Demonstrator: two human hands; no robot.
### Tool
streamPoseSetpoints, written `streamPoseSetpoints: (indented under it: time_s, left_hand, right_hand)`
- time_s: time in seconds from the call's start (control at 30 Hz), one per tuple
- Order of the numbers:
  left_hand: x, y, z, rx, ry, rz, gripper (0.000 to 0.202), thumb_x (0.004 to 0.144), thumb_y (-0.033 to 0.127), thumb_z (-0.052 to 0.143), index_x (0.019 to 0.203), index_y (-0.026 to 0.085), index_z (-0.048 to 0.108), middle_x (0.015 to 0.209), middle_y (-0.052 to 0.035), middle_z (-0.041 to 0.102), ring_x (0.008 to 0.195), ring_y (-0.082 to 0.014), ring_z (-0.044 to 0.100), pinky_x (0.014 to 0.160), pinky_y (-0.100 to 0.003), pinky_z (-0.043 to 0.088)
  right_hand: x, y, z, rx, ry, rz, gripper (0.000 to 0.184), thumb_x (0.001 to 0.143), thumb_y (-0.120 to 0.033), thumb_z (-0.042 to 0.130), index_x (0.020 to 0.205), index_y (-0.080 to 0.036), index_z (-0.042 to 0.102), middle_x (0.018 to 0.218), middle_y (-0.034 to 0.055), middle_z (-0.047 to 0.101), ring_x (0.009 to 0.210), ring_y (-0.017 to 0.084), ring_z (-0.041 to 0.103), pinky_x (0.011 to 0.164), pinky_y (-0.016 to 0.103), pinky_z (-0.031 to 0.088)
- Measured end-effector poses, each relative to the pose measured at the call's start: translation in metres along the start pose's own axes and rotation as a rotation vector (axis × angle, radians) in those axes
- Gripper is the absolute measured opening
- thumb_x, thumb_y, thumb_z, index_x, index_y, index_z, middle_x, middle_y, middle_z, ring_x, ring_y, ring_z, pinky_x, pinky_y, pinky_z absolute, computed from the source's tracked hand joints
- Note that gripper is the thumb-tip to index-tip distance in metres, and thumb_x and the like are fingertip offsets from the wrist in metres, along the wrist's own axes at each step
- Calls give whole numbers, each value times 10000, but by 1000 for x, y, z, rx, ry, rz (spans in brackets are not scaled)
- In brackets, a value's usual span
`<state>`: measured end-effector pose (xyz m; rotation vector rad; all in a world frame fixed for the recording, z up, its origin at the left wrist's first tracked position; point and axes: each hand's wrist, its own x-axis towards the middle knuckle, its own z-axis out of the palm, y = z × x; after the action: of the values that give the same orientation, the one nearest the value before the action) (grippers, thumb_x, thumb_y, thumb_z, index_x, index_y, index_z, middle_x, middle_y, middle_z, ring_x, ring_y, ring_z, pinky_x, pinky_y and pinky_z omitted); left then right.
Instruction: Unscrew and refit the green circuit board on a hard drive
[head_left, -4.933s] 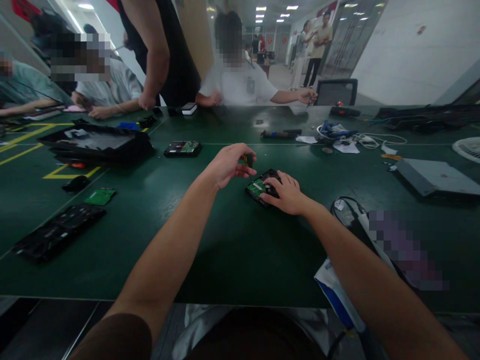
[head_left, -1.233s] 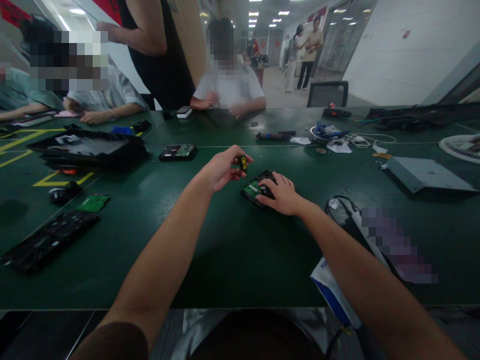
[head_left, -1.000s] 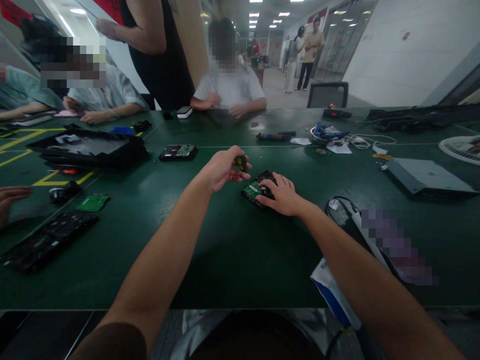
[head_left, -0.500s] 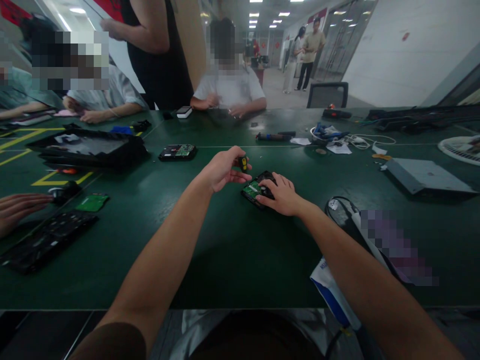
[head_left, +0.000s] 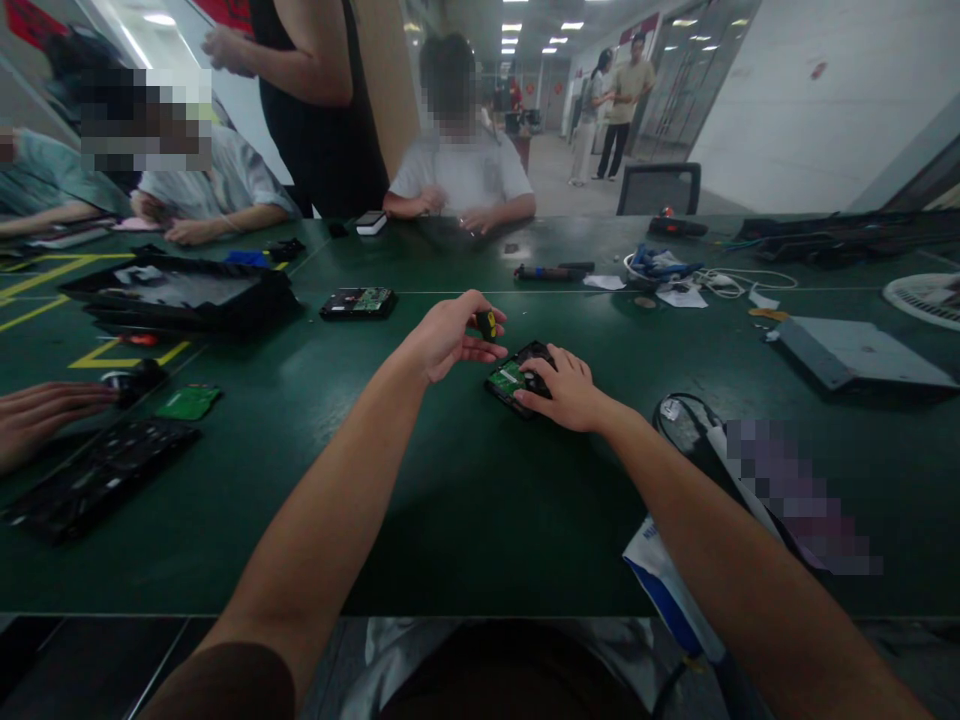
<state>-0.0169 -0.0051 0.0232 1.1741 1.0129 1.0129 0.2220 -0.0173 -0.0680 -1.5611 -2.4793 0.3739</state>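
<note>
A small black hard drive (head_left: pixel 516 376) with a green circuit board facing up lies on the green table (head_left: pixel 465 500) in front of me. My right hand (head_left: pixel 568 391) rests on its right side, fingers curled over its edge, holding it down. My left hand (head_left: pixel 451 333) is pinched around the black and yellow handle of a small screwdriver (head_left: pixel 488 323), held upright just left of and above the drive. The screwdriver's tip is hidden.
A second hard drive (head_left: pixel 358 302) lies farther back left, beside a black tray (head_left: pixel 176 292). A green board (head_left: pixel 188 402) and a black panel (head_left: pixel 97 477) lie at left, where another person's hand (head_left: pixel 37 415) reaches in. Cables (head_left: pixel 675 270), a grey box (head_left: pixel 862 355) and a bag (head_left: pixel 697 520) sit at right. People sit across.
My hands have stayed almost still on the drive and screwdriver. Another person's hand has come in from the left edge towards a black object near the green board.
</note>
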Motion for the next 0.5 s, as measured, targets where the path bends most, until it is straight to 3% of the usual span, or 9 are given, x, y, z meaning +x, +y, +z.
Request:
streamPoseSetpoints:
  time_s: [0.17,0.33,0.5]
  left_hand:
    - [0,-2,0,-89,-26,-41,296,835,405,610,933,133,675,986,-129,745,736,-232,759,621,-316,606]
    - [1,-1,1,1,-20,-21,309,843,402,615,950,128,709,964,-114,726,630,-170,703,509,-253,522]
    - [-3,1,5,56,-68,-39,312,859,415,595,999,148,675,986,-123,741,597,-175,695,485,-266,507]
  right_hand:
    - [0,-1,-1,-4,0,-3,673,952,-790,414,1495,-399,482,1716,123,258,1607,419,167,1247,666,157]
    - [-1,-2,-3,-4,-14,-1,673,952,-786,425,1500,-399,475,1729,113,234,1604,427,171,1244,667,161]
    - [-1,-3,-1,-25,4,-4,680,952,-777,435,1508,-388,472,1719,130,253,1594,434,198,1242,659,174]
